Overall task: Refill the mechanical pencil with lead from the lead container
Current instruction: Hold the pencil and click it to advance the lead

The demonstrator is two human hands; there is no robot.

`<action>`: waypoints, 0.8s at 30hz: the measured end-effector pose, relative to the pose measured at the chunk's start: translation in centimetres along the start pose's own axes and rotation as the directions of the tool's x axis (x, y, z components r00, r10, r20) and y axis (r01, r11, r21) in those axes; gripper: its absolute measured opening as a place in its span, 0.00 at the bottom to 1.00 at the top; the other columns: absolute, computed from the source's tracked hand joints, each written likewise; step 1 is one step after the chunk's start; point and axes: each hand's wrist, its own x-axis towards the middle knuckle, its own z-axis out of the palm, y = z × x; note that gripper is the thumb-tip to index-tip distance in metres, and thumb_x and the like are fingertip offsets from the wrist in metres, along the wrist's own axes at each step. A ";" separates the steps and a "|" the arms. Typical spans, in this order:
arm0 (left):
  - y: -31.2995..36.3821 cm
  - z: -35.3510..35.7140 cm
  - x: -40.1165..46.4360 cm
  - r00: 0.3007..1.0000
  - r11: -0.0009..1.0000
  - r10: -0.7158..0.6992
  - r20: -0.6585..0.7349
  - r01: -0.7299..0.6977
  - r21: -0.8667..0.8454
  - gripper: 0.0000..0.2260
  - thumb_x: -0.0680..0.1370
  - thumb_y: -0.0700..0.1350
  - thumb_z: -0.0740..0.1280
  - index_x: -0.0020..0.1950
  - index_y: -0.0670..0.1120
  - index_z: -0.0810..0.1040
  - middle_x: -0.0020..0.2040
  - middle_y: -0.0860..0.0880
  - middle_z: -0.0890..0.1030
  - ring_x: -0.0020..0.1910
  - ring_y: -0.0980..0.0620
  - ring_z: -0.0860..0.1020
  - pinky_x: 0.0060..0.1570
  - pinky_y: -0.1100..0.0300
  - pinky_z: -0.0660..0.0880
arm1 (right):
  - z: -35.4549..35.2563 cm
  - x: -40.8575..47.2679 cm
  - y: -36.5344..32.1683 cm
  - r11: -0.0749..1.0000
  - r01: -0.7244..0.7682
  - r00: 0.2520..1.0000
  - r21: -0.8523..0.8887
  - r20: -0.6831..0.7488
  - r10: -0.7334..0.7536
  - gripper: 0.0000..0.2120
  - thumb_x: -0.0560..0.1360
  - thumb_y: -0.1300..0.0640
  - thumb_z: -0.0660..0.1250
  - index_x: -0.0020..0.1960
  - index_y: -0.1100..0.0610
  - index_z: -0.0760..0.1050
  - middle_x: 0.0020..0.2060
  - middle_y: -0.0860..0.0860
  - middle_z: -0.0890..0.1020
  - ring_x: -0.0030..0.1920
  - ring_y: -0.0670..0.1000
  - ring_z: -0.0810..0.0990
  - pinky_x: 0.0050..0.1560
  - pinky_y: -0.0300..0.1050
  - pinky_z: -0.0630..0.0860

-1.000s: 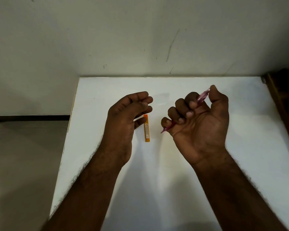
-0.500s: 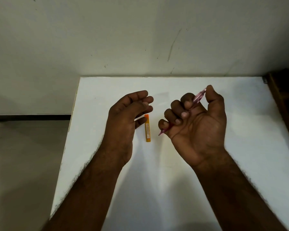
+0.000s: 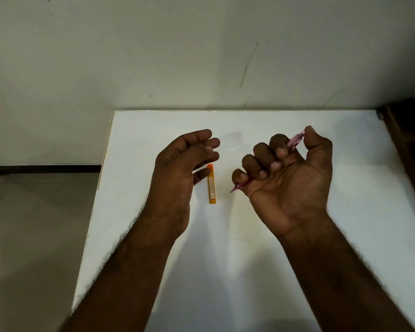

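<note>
Our right hand [image 3: 290,178] has its fingers curled around the pink mechanical pencil [image 3: 295,141], thumb on its top end. Our left hand [image 3: 182,168] is relaxed, holding nothing, just beside the orange lead container [image 3: 212,184] lying on the white surface [image 3: 369,188].

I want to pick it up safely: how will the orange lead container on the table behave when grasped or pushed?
The lead container looks slim and flat-sided, lying flat on the white table, so it will probably slide, not roll. It seems rigid plastic and likely light. Being so low, it may need a pinch by its long edges.
</note>
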 end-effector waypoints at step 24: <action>0.0 0.0 0.1 1.000 1.000 -0.003 0.006 0.003 0.001 0.11 0.80 0.40 0.64 0.57 0.51 0.82 0.54 0.52 0.87 0.53 0.51 0.86 0.53 0.56 0.80 | -0.1 0.0 -0.1 1.000 0.013 1.000 0.028 -0.003 -0.013 0.22 0.76 0.39 0.56 0.33 0.54 0.63 0.28 0.49 0.61 0.30 0.51 0.57 0.36 0.48 0.62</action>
